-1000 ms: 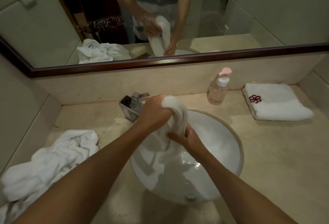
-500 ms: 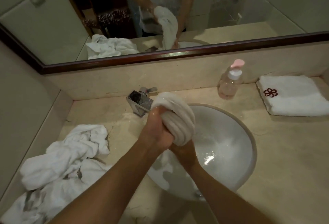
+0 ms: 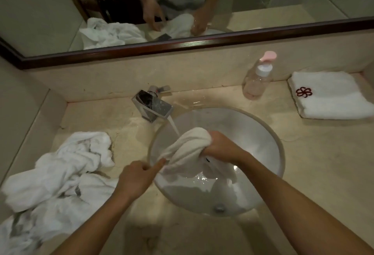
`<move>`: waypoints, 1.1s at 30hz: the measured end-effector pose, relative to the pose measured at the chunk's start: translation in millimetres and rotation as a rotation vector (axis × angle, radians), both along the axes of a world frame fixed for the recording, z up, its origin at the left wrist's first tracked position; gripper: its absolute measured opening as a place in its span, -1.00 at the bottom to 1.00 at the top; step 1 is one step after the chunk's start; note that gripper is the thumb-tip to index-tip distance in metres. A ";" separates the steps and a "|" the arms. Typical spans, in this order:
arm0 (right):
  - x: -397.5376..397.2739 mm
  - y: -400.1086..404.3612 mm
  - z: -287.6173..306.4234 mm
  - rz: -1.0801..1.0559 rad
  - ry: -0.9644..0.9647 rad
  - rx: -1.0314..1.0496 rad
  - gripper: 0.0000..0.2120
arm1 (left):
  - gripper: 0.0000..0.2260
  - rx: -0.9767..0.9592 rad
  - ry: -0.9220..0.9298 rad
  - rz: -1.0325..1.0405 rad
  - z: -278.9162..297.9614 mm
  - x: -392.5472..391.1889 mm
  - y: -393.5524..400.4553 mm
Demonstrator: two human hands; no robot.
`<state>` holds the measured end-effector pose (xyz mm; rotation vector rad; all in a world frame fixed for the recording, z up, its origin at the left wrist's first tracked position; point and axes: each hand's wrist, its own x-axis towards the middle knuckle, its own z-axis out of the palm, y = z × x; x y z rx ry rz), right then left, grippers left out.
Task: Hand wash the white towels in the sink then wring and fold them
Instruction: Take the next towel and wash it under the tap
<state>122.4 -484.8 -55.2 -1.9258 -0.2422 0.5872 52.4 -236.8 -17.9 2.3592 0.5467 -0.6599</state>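
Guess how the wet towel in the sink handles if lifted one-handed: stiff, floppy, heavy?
Probably floppy: the wet towel bunches in the right hand and its loose end droops into the sink. Likely heavy for its size, since the faucet stream runs onto it. It may drip and slide, so the left hand at its other end helps.

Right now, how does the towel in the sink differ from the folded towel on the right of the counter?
The towel in the sink is bunched and twisted, gripped by the right hand under the running tap; the folded towel lies flat and squared on the counter, untouched. The folded towel shows a dark red flower emblem; no emblem shows on the towel in the sink. Both are white.
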 end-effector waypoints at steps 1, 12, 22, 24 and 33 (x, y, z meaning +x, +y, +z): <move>4.6 1.8 9.7 0.069 -0.038 -0.080 -0.66 | -0.20 0.127 -0.194 -0.188 -0.4 0.2 -4.2; 51.4 -25.2 64.8 0.184 0.354 0.093 -0.64 | -0.56 -0.816 -0.129 -0.332 -14.2 87.6 -67.9; 9.9 9.1 -5.9 -0.560 0.684 0.527 -0.70 | -0.61 -1.258 0.191 0.475 -40.0 57.2 -92.1; 0.6 15.3 -9.8 -0.545 0.571 0.385 -0.61 | -0.65 -1.303 0.160 0.607 -43.3 53.0 -98.1; -59.4 13.7 -65.2 -0.545 0.884 0.766 -0.22 | -0.79 -1.285 0.159 0.502 -47.7 62.4 -83.9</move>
